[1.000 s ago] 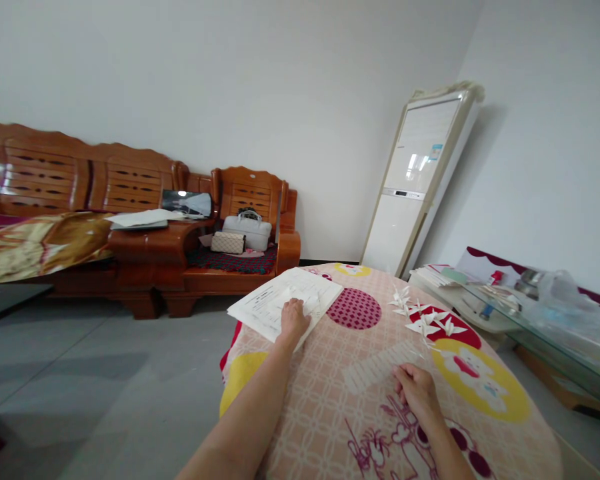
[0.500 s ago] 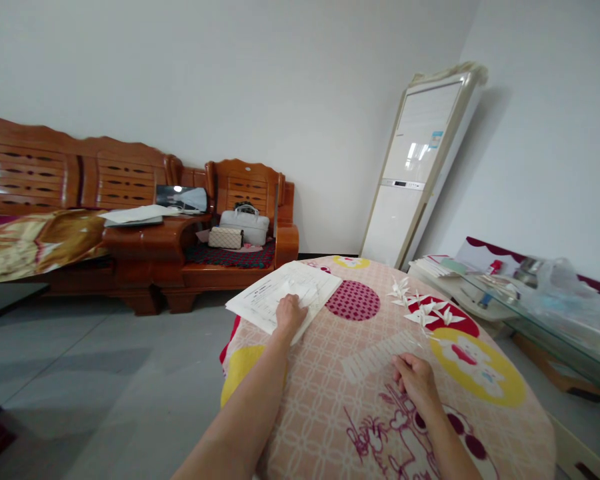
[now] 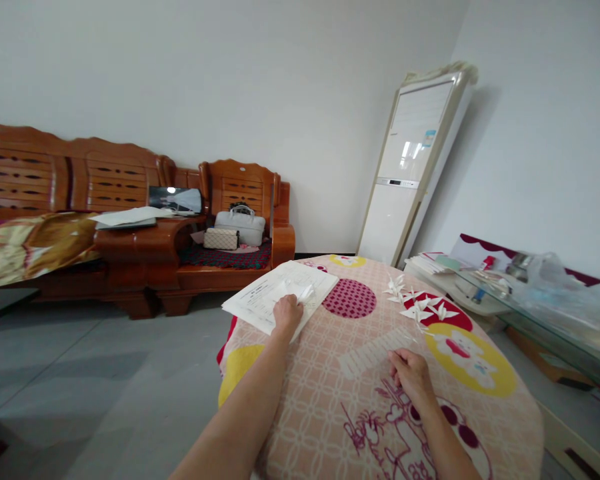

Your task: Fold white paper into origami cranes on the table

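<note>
My left hand [image 3: 287,313] rests on a stack of printed paper sheets [image 3: 253,301] at the table's left side. Its fingers are curled, and a small folded piece of white paper [image 3: 307,292] shows just past the fingertips, seemingly in their grip. Lower on the right, my right hand [image 3: 411,373] is closed in a pinch above the tablecloth; whatever lies between thumb and fingers is too small to make out. Beside those fingertips lies a pale, see-through sheet [image 3: 373,353] with a row of stripes. Several white folded paper cranes [image 3: 423,308] sit grouped beyond my right hand.
A patterned cloth [image 3: 325,400] covers the round table. Close by on the right, a glass-topped stand [image 3: 525,317] holds papers and a plastic bag [image 3: 555,287]. Behind are a wooden armchair [image 3: 240,220] with bags on it and a tall white air conditioner [image 3: 410,167].
The view has turned slightly to the right, shifting everything a little leftward. Both hands keep nearly the same places on the table, and the cranes and sheets lie as before.
</note>
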Demonstrator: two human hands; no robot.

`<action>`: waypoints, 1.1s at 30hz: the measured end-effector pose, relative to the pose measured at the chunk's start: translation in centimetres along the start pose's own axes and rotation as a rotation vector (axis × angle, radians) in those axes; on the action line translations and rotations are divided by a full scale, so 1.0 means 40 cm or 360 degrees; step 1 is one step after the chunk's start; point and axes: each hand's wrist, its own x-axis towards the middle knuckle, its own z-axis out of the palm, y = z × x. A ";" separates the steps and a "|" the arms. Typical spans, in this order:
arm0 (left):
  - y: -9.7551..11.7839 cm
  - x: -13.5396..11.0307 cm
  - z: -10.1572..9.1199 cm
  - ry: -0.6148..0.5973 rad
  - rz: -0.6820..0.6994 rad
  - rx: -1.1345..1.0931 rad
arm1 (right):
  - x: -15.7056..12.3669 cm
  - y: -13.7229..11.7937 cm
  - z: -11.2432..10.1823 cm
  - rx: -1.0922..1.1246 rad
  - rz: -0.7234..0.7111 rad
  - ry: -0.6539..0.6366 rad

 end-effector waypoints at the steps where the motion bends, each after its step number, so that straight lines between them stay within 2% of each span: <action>1: -0.002 0.001 0.001 0.0004 -0.0006 -0.0010 | 0.000 0.000 0.000 0.0000 -0.0004 0.0001; 10: -0.011 0.003 0.005 0.0071 -0.0070 -0.0175 | -0.002 -0.007 -0.001 -0.0001 -0.0010 0.0013; 14: -0.006 0.000 -0.007 0.0130 -0.0119 -0.0329 | -0.001 -0.004 0.000 0.0011 -0.0020 0.0016; 16: 0.002 -0.005 -0.018 0.0140 -0.0077 -0.0445 | 0.000 -0.003 0.002 0.0026 -0.0017 0.0026; 19: 0.025 -0.021 -0.034 0.0037 0.0131 -0.0691 | -0.001 -0.003 0.006 0.0051 -0.0019 0.0044; 26: 0.107 -0.100 -0.027 -0.0492 0.0799 -0.1138 | -0.001 -0.009 0.001 0.0063 -0.0022 0.0188; 29: 0.132 -0.136 -0.018 -0.0666 0.1121 -0.1113 | -0.001 -0.015 -0.005 0.0036 -0.0085 0.0295; 33: 0.146 -0.167 0.002 -0.0802 0.1364 -0.0897 | -0.003 -0.022 -0.006 -0.0084 -0.0299 0.0403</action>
